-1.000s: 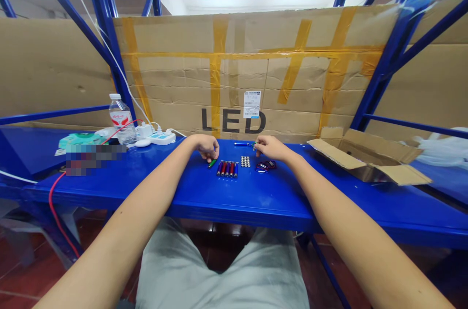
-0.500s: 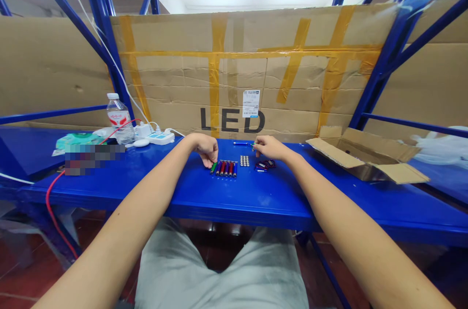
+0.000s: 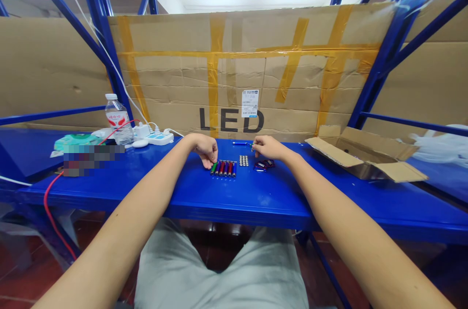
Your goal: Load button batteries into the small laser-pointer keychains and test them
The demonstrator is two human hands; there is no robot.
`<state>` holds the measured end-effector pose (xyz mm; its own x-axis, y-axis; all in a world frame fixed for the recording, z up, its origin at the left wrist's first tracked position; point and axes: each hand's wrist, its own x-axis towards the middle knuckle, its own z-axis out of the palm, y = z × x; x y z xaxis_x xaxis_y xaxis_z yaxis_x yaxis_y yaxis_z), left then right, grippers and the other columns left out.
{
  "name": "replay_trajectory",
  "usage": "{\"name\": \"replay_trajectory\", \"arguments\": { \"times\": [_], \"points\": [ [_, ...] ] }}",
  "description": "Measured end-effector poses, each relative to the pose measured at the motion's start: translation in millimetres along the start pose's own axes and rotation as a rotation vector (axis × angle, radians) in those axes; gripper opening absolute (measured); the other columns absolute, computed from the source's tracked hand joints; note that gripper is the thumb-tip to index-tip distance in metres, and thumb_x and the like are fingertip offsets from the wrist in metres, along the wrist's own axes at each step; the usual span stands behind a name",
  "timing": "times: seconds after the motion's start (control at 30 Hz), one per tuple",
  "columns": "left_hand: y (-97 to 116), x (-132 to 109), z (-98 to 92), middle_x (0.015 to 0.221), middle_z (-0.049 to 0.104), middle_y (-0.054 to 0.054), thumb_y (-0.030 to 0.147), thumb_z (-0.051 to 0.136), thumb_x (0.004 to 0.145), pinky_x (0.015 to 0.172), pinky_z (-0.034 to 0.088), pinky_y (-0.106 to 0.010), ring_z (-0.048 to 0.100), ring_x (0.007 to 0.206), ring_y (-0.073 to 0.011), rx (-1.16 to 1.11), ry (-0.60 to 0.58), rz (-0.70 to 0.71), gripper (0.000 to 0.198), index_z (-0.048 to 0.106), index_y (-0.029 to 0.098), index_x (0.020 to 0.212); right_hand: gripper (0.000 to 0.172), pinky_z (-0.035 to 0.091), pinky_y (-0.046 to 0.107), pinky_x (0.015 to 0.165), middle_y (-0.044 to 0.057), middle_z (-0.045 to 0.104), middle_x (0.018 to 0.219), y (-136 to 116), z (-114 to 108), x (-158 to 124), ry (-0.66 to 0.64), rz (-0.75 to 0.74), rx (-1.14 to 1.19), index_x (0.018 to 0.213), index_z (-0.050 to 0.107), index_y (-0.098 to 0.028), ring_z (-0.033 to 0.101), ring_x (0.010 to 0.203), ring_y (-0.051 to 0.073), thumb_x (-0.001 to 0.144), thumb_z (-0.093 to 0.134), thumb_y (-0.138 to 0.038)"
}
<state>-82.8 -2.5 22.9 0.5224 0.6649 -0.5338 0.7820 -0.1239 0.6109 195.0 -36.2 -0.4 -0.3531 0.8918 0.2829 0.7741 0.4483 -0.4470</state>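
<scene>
Evidently, the slim green tube (image 3: pixel 214 168) looks shiny.

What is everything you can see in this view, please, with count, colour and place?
row of tubes: about six; green, red, blue-purple; table centre
silver discs: roughly a dozen, silver, right of row
looped pieces: several, dark red and blue, near right hand
blue tube: one, blue, behind discs
table: one, blue, beneath these
open box: one, brown, table right
bottle: one, clear, left rear
power strip: one, white, beside bottle
packet: one, teal, left
cardboard panel: one, brown, behind table
rack posts: several, blue, both sides
trousers: one pair, pale grey-green, bottom
left hand: one, at green tube
right hand: one, beside blue tube
</scene>
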Motion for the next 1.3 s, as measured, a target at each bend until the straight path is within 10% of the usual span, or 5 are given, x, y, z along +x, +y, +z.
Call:
{"name": "replay_trajectory", "arguments": {
  "times": [0.27, 0.43, 0.5, 0.77, 1.3],
  "points": [
    [5.9, -6.9, 1.0, 0.07, 0.068, -0.006, 0.022, 0.072, 0.061, 0.072, 0.054, -0.037, 0.067, 0.068, -0.0208, 0.038, 0.033, -0.02, 0.017, 0.064, 0.015, 0.073, 0.01, 0.043, 0.025, 0.061, 0.003, 0.072, 0.068, -1.1, -0.2, -0.6, 0.008, -0.002, 0.026, 0.076, 0.056, -0.019, 0.063, 0.067, 0.016, 0.085, 0.053, -0.019],
    [24.3, 0.7, 13.4, 0.08, 0.066, -0.005, 0.024, 0.061, 0.073, 0.07, 0.047, -0.03, 0.06, 0.073, -0.0163, 0.339, 0.759, 0.35, 0.012, 0.062, 0.014, 0.079, 0.013, 0.044, 0.022, 0.059, 0.003, 0.071, 0.068, -4.5, 3.8, 2.0, 0.034, -0.012, 0.256, 0.076, 0.056, -0.017, 0.061, 0.062, 0.013, 0.088, 0.053, -0.021],
    [33.7, 8.5, 26.1, 0.087, 0.066, -0.004, 0.027, 0.06, 0.076, 0.073, 0.046, -0.028, 0.058, 0.079, -0.0154, 0.323, 0.876, 0.6, 0.016, 0.06, 0.015, 0.088, 0.015, 0.048, 0.023, 0.061, 0.003, 0.07, 0.064, -9.2, 6.8, 2.5, 0.018, -0.004, 0.422, 0.074, 0.053, -0.017, 0.062, 0.06, 0.013, 0.089, 0.051, -0.019],
    [49.5, 26.7, 60.2, 0.073, 0.06, 0.001, 0.024, 0.059, 0.081, 0.062, 0.04, -0.023, 0.052, 0.067, -0.0109, 0.277, 0.847, 0.892, 0.009, 0.056, 0.016, 0.084, 0.018, 0.054, 0.028, 0.059, 0.001, 0.064, 0.054, -23.4, 16.4, 1.7, -0.08, 0.03, 0.749, 0.076, 0.047, -0.018, 0.062, 0.052, 0.014, 0.094, 0.047, -0.019],
    [41.9, 34.9, 51.4, 0.067, 0.065, -0.002, 0.021, 0.059, 0.081, 0.063, 0.048, -0.025, 0.06, 0.06, -0.0119, -0.004, 0.81, 0.843, 0.013, 0.067, 0.013, 0.087, 0.024, 0.049, 0.027, 0.068, 0.008, 0.065, 0.101, -26.6, 22.9, -3.1, 0.08, -0.159, 0.23, 0.113, 0.052, -0.014, 0.06, 0.068, 0.012, 0.093, 0.039, -0.015]
  ]
}}
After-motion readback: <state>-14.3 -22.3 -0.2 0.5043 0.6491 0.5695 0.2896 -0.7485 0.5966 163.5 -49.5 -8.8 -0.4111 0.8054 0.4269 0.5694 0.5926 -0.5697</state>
